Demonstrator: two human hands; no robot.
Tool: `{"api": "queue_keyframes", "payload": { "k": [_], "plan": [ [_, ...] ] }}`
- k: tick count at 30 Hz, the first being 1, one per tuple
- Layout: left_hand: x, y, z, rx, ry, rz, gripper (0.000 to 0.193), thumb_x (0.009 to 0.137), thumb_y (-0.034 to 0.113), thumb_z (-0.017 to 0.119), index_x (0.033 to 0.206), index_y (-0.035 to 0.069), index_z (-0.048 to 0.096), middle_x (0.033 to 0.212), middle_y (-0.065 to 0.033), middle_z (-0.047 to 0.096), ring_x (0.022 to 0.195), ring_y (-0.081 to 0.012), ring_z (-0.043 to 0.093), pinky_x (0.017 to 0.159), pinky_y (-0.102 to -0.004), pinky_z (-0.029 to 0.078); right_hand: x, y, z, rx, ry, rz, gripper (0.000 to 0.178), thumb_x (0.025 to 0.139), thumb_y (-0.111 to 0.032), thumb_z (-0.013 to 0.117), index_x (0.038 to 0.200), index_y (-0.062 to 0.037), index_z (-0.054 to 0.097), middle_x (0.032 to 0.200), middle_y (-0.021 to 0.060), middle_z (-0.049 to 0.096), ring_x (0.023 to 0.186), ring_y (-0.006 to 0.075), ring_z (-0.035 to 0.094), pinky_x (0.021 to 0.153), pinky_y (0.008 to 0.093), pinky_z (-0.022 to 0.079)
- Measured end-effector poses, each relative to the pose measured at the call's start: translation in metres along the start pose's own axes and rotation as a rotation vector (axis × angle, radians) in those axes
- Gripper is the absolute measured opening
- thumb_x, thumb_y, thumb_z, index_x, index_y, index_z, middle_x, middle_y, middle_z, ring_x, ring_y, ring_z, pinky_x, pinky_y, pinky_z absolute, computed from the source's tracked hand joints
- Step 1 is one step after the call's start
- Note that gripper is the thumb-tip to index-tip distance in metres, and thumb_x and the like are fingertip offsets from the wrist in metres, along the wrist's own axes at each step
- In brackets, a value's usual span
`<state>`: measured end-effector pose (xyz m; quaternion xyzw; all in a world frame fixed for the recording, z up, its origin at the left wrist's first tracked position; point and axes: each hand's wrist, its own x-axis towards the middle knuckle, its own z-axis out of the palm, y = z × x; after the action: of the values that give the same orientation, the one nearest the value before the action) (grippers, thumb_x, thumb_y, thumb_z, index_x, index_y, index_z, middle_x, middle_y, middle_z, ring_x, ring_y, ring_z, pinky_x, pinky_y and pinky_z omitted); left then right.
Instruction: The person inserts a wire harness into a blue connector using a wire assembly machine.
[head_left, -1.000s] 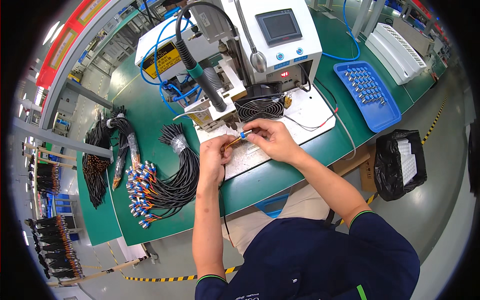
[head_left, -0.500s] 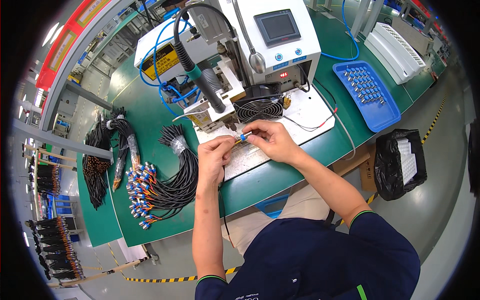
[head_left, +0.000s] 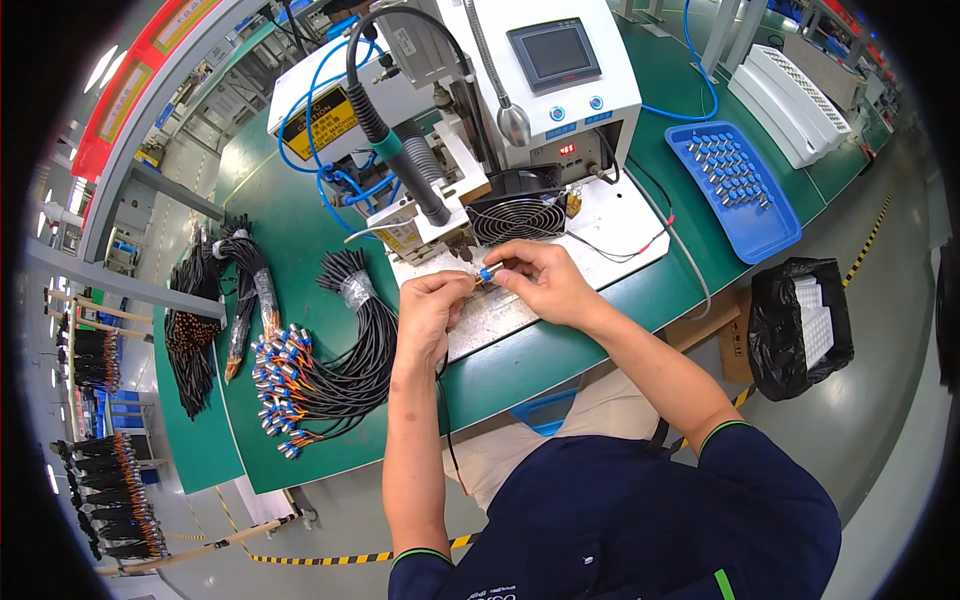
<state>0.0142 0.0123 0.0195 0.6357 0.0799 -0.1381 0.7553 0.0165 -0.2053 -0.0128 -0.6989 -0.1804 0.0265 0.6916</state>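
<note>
My left hand (head_left: 432, 306) and my right hand (head_left: 540, 282) meet over the white base plate (head_left: 610, 225) of a white bench machine (head_left: 545, 75). Between their fingertips they pinch a small blue connector (head_left: 485, 273) on the end of a thin black cable (head_left: 447, 420) that drops off the table edge past my left forearm. The connector sits just in front of the machine's black fan grille (head_left: 517, 217) and the tool head with a black flexible hose (head_left: 400, 150).
A bundle of black cables with blue and orange ends (head_left: 320, 370) lies left of my hands on the green table (head_left: 300, 240). More black cable bundles (head_left: 215, 300) lie farther left. A blue tray of small blue parts (head_left: 735, 180) is at right; a black-bagged box (head_left: 800, 325) stands below it.
Both hands stay on the connector in front of the machine; the fingers have shifted only slightly.
</note>
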Motion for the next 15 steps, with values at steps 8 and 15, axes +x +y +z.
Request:
{"api": "queue_keyframes", "payload": {
  "k": [8, 15],
  "plan": [
    [0.0017, -0.0012, 0.0009, -0.005, 0.001, -0.009, 0.010, 0.092, 0.003, 0.076, 0.097, -0.005, 0.079, 0.068, 0.0033, 0.061, 0.054, -0.0016, 0.041, 0.047, -0.0218, 0.024, 0.0001, 0.0003, 0.0002, 0.002, 0.001, -0.009, 0.024, 0.099, 0.002, 0.069, 0.123, 0.0048, 0.071, 0.114, 0.0072, 0.073, 0.099, 0.0095, 0.067, 0.088, 0.0265, 0.056],
    [0.0020, -0.0023, -0.0001, -0.022, -0.015, -0.008, 0.009, 0.093, 0.002, 0.076, 0.097, -0.006, 0.079, 0.069, 0.0033, 0.060, 0.054, -0.0016, 0.041, 0.047, -0.0214, 0.023, 0.0001, -0.0012, -0.0004, -0.033, 0.005, -0.023, 0.023, 0.099, 0.002, 0.069, 0.122, 0.0047, 0.072, 0.113, 0.0073, 0.074, 0.097, 0.0090, 0.067, 0.085, 0.0260, 0.056]
  ]
}}
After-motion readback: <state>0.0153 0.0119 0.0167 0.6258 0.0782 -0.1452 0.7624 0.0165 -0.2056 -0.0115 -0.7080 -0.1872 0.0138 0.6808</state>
